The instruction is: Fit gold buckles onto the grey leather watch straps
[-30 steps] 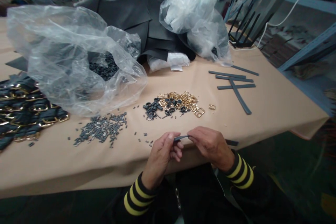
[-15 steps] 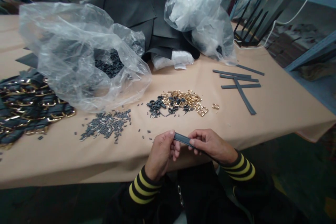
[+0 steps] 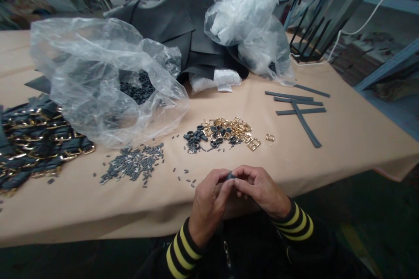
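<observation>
My left hand (image 3: 209, 198) and my right hand (image 3: 260, 189) meet at the table's near edge, fingers pinched together on the end of a dark grey strap (image 3: 231, 176), most of it hidden behind the hands. Just beyond them lies a heap of gold buckles (image 3: 235, 128) mixed with dark loops (image 3: 196, 137). A pile of small dark pins (image 3: 132, 165) lies to the left of my hands.
A clear plastic bag (image 3: 98, 83) with dark loops sits at the left, another bag (image 3: 248, 30) at the back. Finished straps with gold buckles (image 3: 36, 139) are stacked at the far left. Several loose grey straps (image 3: 299, 109) lie at the right. Dark leather sheets (image 3: 173, 22) are piled behind.
My hands have come together; the strap, stretched out between them before, is now bunched between the fingertips with only its end showing.
</observation>
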Demonstrator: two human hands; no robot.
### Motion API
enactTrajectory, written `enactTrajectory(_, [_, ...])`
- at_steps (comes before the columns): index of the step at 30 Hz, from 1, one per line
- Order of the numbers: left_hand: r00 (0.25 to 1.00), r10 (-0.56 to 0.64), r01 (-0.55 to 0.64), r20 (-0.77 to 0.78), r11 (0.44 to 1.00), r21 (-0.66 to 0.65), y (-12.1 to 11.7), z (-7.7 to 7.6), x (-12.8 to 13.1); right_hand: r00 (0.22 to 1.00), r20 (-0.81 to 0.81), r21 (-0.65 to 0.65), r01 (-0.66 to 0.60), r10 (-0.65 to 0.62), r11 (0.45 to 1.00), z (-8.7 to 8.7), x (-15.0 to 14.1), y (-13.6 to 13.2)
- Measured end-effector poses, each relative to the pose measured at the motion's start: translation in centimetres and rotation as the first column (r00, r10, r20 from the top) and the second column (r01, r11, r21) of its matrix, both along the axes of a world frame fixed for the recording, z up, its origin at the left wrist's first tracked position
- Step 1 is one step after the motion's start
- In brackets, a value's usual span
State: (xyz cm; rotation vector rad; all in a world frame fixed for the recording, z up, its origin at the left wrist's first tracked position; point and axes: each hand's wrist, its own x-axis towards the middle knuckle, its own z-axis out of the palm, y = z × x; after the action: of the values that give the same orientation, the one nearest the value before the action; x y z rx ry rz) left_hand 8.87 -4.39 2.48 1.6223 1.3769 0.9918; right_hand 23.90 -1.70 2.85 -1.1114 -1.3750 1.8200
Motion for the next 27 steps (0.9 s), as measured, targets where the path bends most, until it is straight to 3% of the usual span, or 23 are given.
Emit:
enactTrajectory(2, [1.0, -0.021, 0.022, 0.012, 0.996, -0.089, 0.0, 0.2, -0.1, 1.0, 0.015, 0.024, -0.015, 0.015, 1.0, -0.1, 0.1, 0.0])
enactTrajectory(8, [0.997, -0.052, 0.043, -0.065, 0.99, -0.134, 0.7, -0.1, -0.4, 0.996, 0.076, -0.004, -0.04, 0.04, 0.999, -0.1, 0.1, 0.1])
enactTrajectory(9, [0.996, -0.047, 0.038, -0.078, 0.993, -0.112, 1.1, -0.2, -0.5, 0.997, 0.058, -0.021, -0.045, 0.046, 0.999, -0.1, 0.1, 0.3])
enactTrajectory(11, [0.982, 0.041, -0.033, -0.186, 0.998, 0.05, 2.2, -0.5, -1.0, 0.998, 0.023, -0.052, -0.057, 0.058, 0.997, -0.2, 0.3, 0.6])
enactTrajectory(13, [0.91, 0.193, -0.089, -0.368, 0.956, 0.281, 3.7, -0.8, -1.7, 0.998, 0.032, -0.064, -0.055, 0.057, 0.996, -0.3, 0.5, 1.0])
enactTrajectory(15, [0.793, 0.255, -0.025, -0.553, 0.921, 0.389, 5.4, -1.1, -2.3, 0.995, 0.088, -0.05, -0.034, 0.039, 0.998, -0.5, 0.7, 1.4])
enactTrajectory(18, [0.641, 0.15, 0.156, -0.752, 0.935, 0.32, 7.6, -1.3, -2.8, 0.988, 0.15, -0.034, -0.035, 0.04, 0.999, -0.6, 0.9, 1.7])
enactTrajectory(20, [0.585, 0.093, 0.222, -0.806, 0.937, 0.27, 8.5, -1.4, -2.9, 0.988, 0.138, -0.035, -0.059, 0.063, 0.998, -0.7, 1.0, 1.8])
enactTrajectory(24, [0.599, 0.034, 0.262, -0.8, 0.936, 0.236, 9.4, -1.6, -3.0, 0.993, 0.091, -0.058, -0.072, 0.077, 0.996, -1.1, 1.0, 1.9])
enactTrajectory(27, [0.719, -0.021, 0.244, -0.694, 0.944, 0.224, 9.4, -1.2, -3.2, 0.993, 0.101, -0.029, -0.058, 0.061, 0.998, -1.0, 0.8, 2.0])
